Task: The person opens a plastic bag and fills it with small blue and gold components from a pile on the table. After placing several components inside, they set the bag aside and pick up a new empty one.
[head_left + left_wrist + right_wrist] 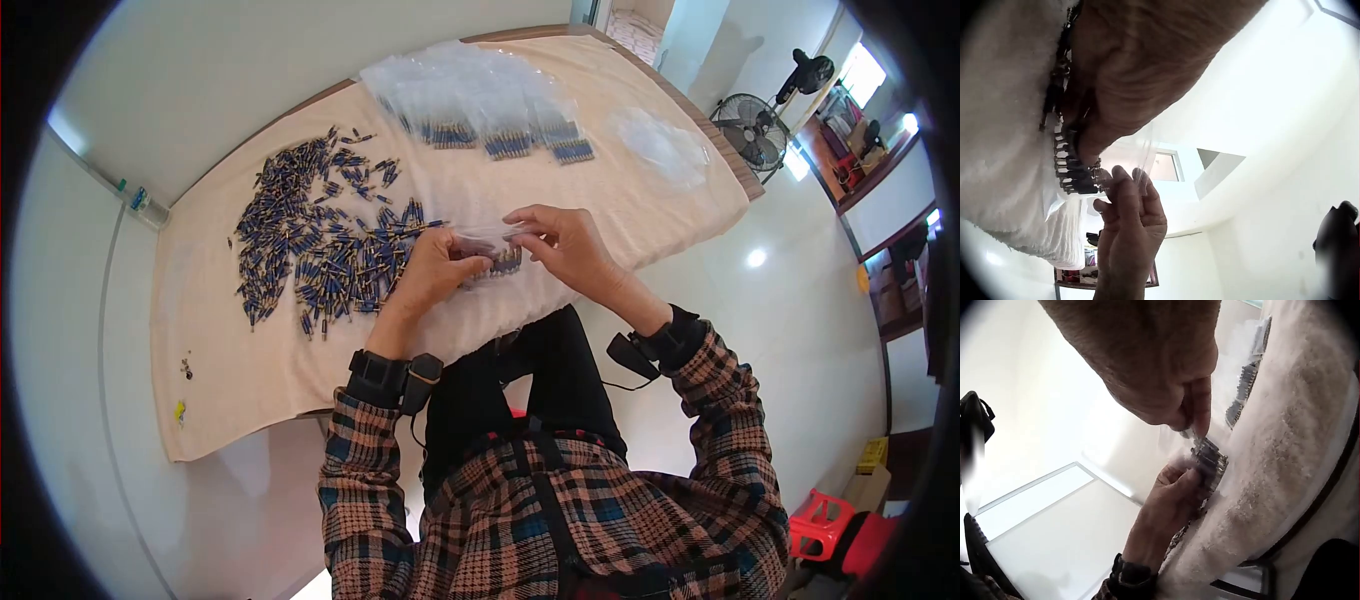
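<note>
A clear plastic bag (478, 234) lies between both hands at the table's near edge, with a row of small blue-and-gold plugs (510, 262) in it. My left hand (432, 270) grips the bag and the row from the left, thumb on top. On the other side, my right hand (572, 246) pinches the bag's upper edge between thumb and fingers. In the left wrist view the plugs (1075, 178) line up side by side, and the film (1147, 147) rises toward the right fingertips. The right wrist view shows the left thumb pressed at the plugs (1210, 464).
A large heap of loose plugs (325, 240) spreads left of the hands on a cream towel (215, 370). Filled bags (460, 90) overlap at the back, and bare plastic bags (660, 148) lie to the right. A fan (750, 130) stands beyond the table.
</note>
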The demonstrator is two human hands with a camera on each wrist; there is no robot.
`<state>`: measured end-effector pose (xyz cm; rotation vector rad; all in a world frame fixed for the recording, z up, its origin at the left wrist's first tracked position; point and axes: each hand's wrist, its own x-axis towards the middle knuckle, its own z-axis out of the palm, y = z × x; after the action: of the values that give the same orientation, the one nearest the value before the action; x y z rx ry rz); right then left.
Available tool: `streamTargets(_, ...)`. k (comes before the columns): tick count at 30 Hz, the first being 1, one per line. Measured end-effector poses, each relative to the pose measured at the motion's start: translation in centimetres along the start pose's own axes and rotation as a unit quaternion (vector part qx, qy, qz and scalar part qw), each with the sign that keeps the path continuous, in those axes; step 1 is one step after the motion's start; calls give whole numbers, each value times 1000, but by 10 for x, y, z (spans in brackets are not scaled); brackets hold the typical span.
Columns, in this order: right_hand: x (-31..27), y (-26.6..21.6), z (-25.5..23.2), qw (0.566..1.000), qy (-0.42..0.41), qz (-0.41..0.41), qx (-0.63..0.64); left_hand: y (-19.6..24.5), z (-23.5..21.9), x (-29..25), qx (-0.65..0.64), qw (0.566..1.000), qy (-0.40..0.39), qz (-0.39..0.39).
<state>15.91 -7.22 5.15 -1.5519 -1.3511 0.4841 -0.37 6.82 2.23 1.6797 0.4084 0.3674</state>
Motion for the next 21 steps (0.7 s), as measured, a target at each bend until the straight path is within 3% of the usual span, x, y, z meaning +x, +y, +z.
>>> streamTargets(5,-6,9,5,1000,-1,4,18,2,4,-2,-6,1000,-12,-17)
streamTargets(8,-9,9,7,998,19,6,65,4,8,-3,113,993,-4,-13)
streamTargets(21,-8,5,-2,991,74,-12,113,16,8,11,64,997,0,35)
